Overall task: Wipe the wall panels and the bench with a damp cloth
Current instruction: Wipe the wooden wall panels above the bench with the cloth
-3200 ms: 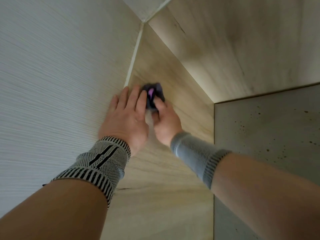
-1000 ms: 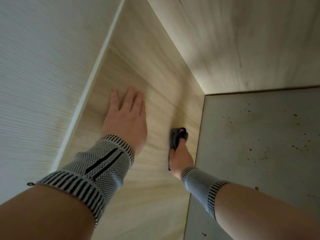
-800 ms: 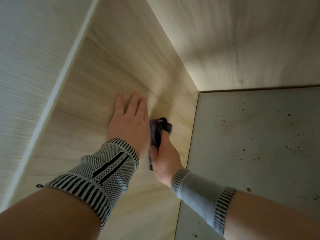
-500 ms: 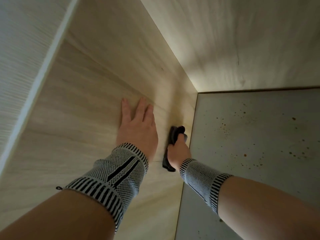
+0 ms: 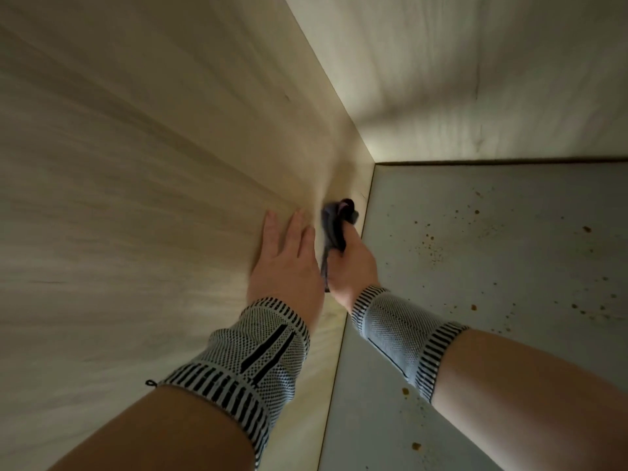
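The left hand lies flat on the pale wood wall panel in the middle of the frame, with its fingers straight and close together, so its grip is wide and holds nothing. Just to the right of it, the right hand has its grip closed tight around a dark cloth. The cloth is bunched up, sticks out above the hand, and is pressed against the same wall panel, low down and very near the corner. A bit of pink shows at the top of the cloth, but the picture is blurry there, so it may be only a fold. Both wrists wear knitted bands: a wrist band with black stripes at the lower middle of the frame and a grey wrist band at the lower right. A second wood panel fills the upper right of the frame and meets the first one along a straight corner line. Below it, at the right of the frame, is a flat grey surface with many small brown specks on it. The right arm reaches over this grey surface. The two hands are almost touching each other.
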